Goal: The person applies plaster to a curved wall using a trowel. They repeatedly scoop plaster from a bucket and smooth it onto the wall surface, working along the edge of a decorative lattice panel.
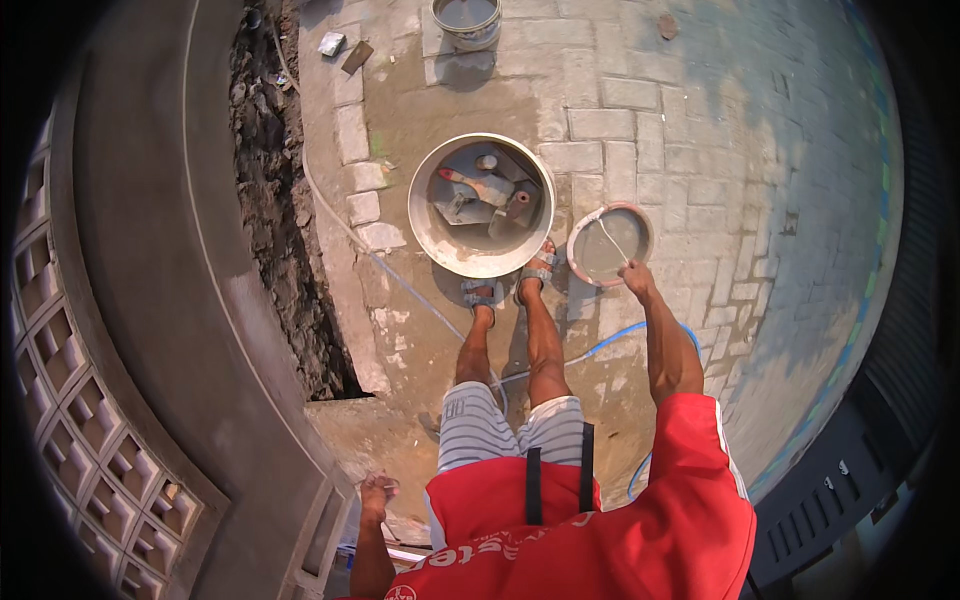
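Observation:
My right hand (633, 278) is closed round the thin handle (611, 238) of a pinkish-rimmed bucket (574, 246), which holds grey liquid. The bucket is on the right, beside my right foot. In front of my feet is a wide, pale round tub (421, 215) with murky water and several tools in it. One tool has a red handle end (446, 174) and a flat, grey-smeared body; the kinds of the others are hard to make out. Low at my left side hangs my left hand (377, 494), its fingers loosely apart and nothing visible in them.
Another bucket (467, 40) of grey liquid stands at the far side on the paving. A hose (425, 300) crosses the ground by my legs, its blue part (615, 338) to the right. A rough trench (275, 230) runs along the left, beside a smooth grey wall (135, 200).

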A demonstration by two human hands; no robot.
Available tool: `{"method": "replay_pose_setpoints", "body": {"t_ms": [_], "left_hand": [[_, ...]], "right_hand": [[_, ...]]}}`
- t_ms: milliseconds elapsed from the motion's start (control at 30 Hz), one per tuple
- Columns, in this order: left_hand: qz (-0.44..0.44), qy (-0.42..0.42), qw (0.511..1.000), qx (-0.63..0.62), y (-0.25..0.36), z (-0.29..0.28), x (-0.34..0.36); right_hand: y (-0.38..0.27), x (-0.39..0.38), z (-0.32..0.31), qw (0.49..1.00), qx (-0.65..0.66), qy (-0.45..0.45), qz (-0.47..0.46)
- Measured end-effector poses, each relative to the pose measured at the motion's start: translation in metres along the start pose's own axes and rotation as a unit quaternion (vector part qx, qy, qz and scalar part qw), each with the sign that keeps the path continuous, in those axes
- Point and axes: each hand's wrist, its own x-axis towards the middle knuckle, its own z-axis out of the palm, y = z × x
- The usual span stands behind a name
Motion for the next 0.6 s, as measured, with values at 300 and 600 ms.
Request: {"method": "replay_pose_setpoints", "body": {"t_ms": [300,600], "left_hand": [[-0.006,-0.024,1.0,-0.009,-0.021,0.028,0.016],[0.021,-0.097,0.993,-0.059,-0.058,0.055,0.033]], "right_hand": [[0.006,-0.01,-0.022,0.98,-0.177,0.052,-0.072],[-0.121,-0.124,-0.003,0.829,-0.397,0.136,-0.37]]}}
